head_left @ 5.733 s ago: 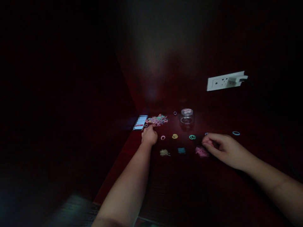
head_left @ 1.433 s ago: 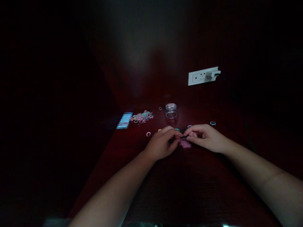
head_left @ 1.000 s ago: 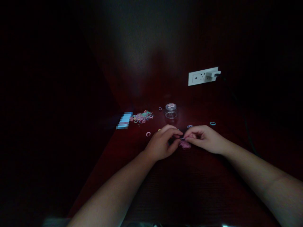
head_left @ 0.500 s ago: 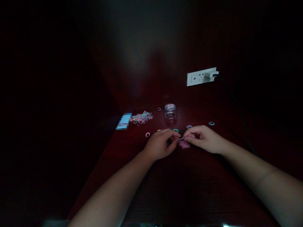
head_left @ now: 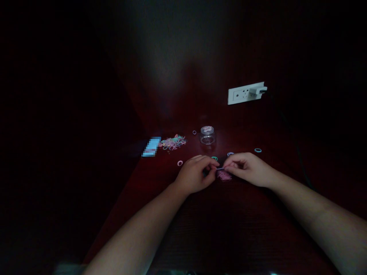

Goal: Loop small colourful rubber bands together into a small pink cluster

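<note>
My left hand point(head_left: 196, 176) and my right hand point(head_left: 249, 168) meet fingertip to fingertip over a dark red table point(head_left: 235, 229). Both pinch a tiny rubber band point(head_left: 220, 168) stretched between them. A small heap of pink bands point(head_left: 224, 175) lies just under the fingertips. Single loose bands lie around: a pink ring point(head_left: 180, 163) left of my left hand, a green one point(head_left: 214, 158) and a pale one point(head_left: 230, 154) behind the hands, a teal one point(head_left: 258, 150) at the right.
A mixed pile of coloured bands point(head_left: 173, 142) lies at the back left beside a blurred bluish flat object point(head_left: 151, 147). A small clear jar point(head_left: 207, 135) stands behind the hands. A white wall socket with a plug point(head_left: 246, 93) sits above right. The surroundings are dark.
Since 5.7 s ago my hands have come together from apart and pinch a band between them. Over the last second they have barely moved.
</note>
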The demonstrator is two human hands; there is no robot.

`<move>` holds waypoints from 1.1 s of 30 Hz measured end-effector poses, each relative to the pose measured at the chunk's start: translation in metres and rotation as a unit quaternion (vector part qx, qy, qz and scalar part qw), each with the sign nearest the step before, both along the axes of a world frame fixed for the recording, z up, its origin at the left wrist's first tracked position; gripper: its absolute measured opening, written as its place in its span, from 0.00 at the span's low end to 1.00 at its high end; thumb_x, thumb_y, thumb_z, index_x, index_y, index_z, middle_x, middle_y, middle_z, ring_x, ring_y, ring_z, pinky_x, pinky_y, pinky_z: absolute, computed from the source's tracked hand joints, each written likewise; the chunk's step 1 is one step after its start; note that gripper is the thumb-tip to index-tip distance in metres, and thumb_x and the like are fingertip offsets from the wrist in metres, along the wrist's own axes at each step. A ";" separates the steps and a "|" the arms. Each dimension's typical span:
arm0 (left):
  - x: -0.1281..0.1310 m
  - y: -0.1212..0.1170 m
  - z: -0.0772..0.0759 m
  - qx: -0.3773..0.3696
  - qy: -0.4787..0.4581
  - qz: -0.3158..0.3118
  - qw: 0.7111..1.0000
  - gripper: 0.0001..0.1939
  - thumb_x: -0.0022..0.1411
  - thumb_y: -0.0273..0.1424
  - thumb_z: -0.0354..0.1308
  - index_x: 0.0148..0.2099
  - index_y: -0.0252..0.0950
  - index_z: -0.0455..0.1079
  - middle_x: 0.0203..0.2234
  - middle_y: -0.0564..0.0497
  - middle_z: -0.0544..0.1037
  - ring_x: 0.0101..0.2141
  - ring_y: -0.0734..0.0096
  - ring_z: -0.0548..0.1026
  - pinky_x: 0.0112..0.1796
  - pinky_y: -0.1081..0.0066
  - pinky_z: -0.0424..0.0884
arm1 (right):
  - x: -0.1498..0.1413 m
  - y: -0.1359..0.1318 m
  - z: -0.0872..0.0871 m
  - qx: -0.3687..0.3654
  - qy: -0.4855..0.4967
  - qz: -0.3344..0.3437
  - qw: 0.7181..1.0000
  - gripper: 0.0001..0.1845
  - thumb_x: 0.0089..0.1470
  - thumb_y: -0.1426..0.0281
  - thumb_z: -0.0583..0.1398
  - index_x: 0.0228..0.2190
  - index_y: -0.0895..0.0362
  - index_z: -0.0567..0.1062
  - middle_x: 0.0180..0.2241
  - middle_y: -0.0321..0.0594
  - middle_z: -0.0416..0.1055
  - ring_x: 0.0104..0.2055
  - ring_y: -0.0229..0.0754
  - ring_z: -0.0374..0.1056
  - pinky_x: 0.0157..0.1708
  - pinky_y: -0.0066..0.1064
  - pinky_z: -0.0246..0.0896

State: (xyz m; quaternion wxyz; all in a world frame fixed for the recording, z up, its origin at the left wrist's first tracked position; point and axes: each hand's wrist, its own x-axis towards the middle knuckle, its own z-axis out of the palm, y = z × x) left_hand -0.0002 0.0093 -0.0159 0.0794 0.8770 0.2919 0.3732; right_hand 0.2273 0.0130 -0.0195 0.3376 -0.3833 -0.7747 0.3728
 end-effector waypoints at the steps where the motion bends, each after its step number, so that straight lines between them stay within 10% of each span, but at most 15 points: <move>1: 0.000 0.000 0.000 0.001 0.002 0.001 1.000 0.08 0.61 0.26 0.56 0.43 0.38 0.72 0.32 0.52 0.79 0.32 0.72 0.75 0.39 0.68 0.72 | 0.000 0.000 0.000 0.000 0.002 0.000 1.000 0.16 0.55 0.58 0.62 0.30 0.60 0.77 0.21 0.35 0.67 0.22 0.34 0.60 0.22 0.27 0.54; 33: 0.001 -0.001 0.002 -0.065 0.044 0.013 0.997 0.04 0.60 0.31 0.59 0.35 0.38 0.74 0.27 0.55 0.80 0.30 0.72 0.77 0.36 0.70 0.70 | 0.000 0.000 -0.001 0.026 -0.023 0.008 0.999 0.14 0.56 0.60 0.62 0.29 0.58 0.78 0.22 0.38 0.72 0.23 0.35 0.63 0.22 0.26 0.55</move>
